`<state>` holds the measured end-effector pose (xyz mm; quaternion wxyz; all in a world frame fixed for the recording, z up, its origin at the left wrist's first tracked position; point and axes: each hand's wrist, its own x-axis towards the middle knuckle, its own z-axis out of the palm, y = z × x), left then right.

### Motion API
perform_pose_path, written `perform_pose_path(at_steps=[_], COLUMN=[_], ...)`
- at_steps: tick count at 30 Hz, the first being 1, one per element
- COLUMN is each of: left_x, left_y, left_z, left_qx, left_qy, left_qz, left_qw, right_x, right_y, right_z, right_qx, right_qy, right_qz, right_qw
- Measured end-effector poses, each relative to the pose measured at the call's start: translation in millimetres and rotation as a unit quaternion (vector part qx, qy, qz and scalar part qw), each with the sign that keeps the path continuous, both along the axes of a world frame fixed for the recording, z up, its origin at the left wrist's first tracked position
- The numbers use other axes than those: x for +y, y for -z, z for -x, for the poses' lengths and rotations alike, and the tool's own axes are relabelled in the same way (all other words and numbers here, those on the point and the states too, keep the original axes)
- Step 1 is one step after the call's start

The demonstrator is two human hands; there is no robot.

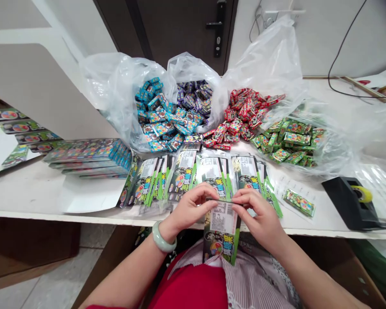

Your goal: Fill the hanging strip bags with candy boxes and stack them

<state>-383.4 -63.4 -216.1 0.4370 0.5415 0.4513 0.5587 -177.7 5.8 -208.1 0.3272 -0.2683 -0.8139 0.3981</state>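
Observation:
Both my hands pinch the top edge of a printed candy packet, black and green with a white label. It hangs over the table's front edge, above my lap. My left hand, with a pale bangle on its wrist, grips the upper left corner between thumb and fingers. At the upper right corner, my right hand closes in the same way. Whether anything is inside the packet I cannot tell. Just beyond my hands lie overlapping stacks of similar packets.
Plastic bags spill small blue boxes, purple boxes, red boxes and green boxes along the back. An open carton with stacked filled packs stands left. A black tape dispenser sits right, near a single green pack.

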Motion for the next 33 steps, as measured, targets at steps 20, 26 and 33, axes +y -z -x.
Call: perform_pose_path(at_steps=[20,26,33], left_x=[20.0,25.4,29.0], left_y=[0.2,8.3,6.6], left_z=[9.3,6.1,2.7], left_qx=[0.159,0.168,0.166], left_qy=[-0.054,-0.054,-0.055], left_qz=[-0.035,-0.033,-0.03], left_qw=[0.985,0.984,0.984], right_x=[126.5,152.2,139.0], right_y=[26.7,55.0,70.6], right_z=[-125.2,-190.3,-191.8], right_qx=[-0.201,-0.34,-0.379], right_qy=[0.383,0.43,0.442], right_qz=[0.109,0.108,0.09], right_qw=[0.895,0.829,0.808])
